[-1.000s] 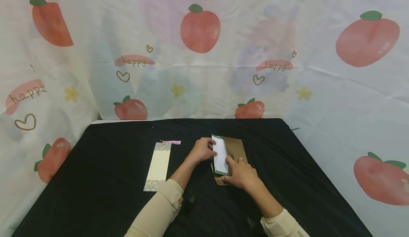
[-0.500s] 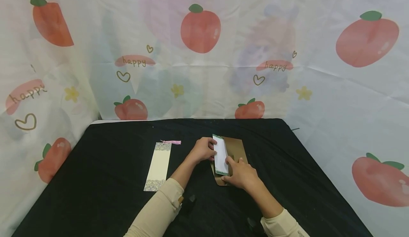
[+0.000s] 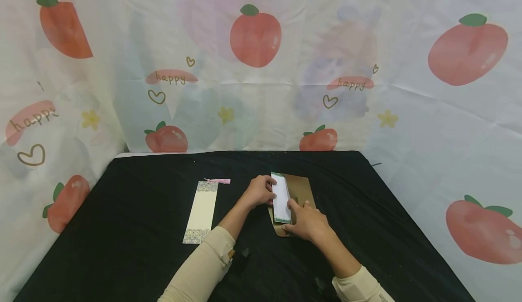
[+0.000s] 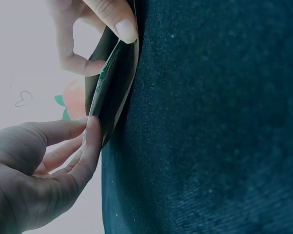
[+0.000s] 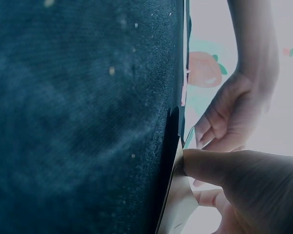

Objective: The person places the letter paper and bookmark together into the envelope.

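In the head view my left hand (image 3: 261, 190) pinches the left long edge of a white card (image 3: 281, 198) with green patterned ends. Its thumb and fingertips also show at that edge in the left wrist view. The card lies over a brown envelope (image 3: 299, 186); whether part of it sits inside, I cannot tell. My right hand (image 3: 308, 222) grips the envelope near its lower edge, thumb at the bottom and a fingertip touching the card. In the right wrist view its thumb presses against the tan envelope (image 5: 178, 200). A gap shows between card and envelope in the left wrist view.
A cream bookmark (image 3: 201, 211) with lacy ends and a pink tassel (image 3: 220, 181) lies to the left, by my left forearm. Everything rests on a black cloth (image 3: 134, 229). A printed curtain (image 3: 261, 107) encloses the table at the back and sides.
Both hands stay in nearly the same place. The card has shifted very slightly within my left hand's pinch; the envelope and bookmark have not visibly moved.
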{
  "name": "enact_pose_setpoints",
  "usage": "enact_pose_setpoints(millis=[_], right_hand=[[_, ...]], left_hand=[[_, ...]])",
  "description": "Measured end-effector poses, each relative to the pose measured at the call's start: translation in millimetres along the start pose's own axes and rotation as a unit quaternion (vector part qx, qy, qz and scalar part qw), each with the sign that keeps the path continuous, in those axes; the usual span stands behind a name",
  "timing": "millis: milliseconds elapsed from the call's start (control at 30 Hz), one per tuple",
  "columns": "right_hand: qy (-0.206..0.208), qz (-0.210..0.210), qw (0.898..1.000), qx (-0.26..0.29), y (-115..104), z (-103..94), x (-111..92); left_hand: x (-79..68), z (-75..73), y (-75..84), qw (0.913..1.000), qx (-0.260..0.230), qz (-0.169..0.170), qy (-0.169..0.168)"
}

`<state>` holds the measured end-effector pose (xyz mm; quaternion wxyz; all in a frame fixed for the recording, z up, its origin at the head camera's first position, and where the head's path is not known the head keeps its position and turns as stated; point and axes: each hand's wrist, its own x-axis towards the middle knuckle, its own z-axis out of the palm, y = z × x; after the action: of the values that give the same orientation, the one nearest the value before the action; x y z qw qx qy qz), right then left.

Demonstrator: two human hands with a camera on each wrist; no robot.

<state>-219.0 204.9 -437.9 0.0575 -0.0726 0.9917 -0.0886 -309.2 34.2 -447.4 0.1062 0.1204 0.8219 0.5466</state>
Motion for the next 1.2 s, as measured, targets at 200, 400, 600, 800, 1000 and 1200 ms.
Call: enact_pose_setpoints(millis=[200,400,600,800,1000,1200], right_hand=[[0.001,0.001,1.000,0.001,0.1,0.3,0.1],[0.002,0.002,1.000,0.004,0.6,1.1,-1.1],[0.003,0.003,1.000,0.004,-0.1,1.0,-2.1],[0.005,0.003,1.000,0.000,-0.3,0.8,-2.1],[0.009,0.002,1.000,0.000,-0.3,0.2,-2.0],[0.007,0.003,1.000,-0.002,-1.3,-0.2,-1.9]], left_hand=[[1.8,1.1,0.0,0.9999,0.015,0.002,0.001],[3.7,3.4,-0.1,0.9998,0.021,0.002,0.000],[4.6,5.5,-0.5,0.9996,0.030,0.004,0.003],[5.6,5.9,0.1,0.9993,0.035,0.010,0.004],[7.2,6.9,-0.7,0.9996,0.026,0.014,0.001],[8.2,8.7,-1.3,0.9995,0.025,0.020,-0.005]])
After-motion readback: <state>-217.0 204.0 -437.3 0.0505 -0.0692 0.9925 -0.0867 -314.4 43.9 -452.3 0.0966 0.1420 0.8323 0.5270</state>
